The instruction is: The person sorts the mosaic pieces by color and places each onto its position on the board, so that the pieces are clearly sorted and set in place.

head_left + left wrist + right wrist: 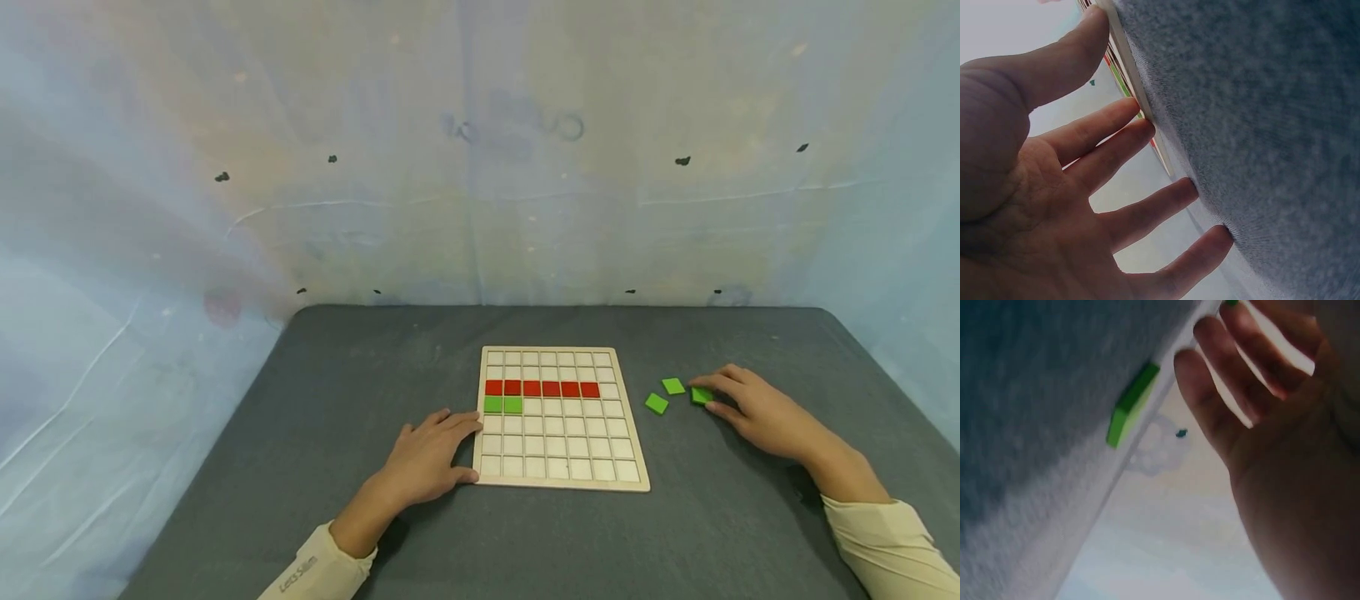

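A pale wooden grid board (557, 482) lies on the table with a row of several red tiles (532, 388) and, under its left end, two green tiles (502, 405). My left hand (429, 457) rests at the board's left edge; in the left wrist view its thumb and fingertips (1141, 128) touch the rim, fingers spread and fairly straight. Right of the board, my right hand (765, 417) pinches a green tile (702, 395) between thumb and fingers. Only a sliver of green shows at its fingertips in the right wrist view.
Two loose green tiles, one upper (672, 386) and one lower (656, 404), lie between the board and my right hand. The dark grey table (337, 375) ends at the back against a pale hanging sheet (480, 208), which also rises at both sides.
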`<state>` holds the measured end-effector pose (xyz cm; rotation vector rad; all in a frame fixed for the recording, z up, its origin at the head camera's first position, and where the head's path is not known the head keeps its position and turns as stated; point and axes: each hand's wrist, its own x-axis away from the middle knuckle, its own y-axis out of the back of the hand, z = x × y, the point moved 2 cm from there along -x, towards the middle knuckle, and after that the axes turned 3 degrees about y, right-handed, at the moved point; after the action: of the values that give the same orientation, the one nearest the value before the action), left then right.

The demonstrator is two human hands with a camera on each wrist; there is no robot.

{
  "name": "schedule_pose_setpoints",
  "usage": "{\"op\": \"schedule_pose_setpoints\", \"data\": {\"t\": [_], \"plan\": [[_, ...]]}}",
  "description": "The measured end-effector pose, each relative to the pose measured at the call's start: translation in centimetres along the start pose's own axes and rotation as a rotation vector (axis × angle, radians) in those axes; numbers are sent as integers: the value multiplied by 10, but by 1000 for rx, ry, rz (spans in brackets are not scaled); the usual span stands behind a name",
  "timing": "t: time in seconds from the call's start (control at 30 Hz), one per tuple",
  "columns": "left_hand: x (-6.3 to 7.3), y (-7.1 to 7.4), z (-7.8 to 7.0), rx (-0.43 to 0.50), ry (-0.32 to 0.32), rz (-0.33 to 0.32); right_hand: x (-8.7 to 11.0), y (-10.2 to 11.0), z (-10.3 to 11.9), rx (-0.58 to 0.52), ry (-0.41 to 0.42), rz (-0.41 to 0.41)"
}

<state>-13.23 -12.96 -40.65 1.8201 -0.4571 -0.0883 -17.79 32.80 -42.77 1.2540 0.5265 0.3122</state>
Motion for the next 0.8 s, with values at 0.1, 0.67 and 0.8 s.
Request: {"op": "schedule_pose_setpoints", "data": {"t": [0.1, 0.67, 0.8], "plan": [[0, -1, 1, 4, 5, 3, -1, -1, 2, 3, 10, -15], [0, 1, 0, -2, 4, 8, -12, -8, 20, 3, 96, -23], [-1, -1, 0, -15, 10, 7, -14, -10, 25, -11, 121, -49]]}}
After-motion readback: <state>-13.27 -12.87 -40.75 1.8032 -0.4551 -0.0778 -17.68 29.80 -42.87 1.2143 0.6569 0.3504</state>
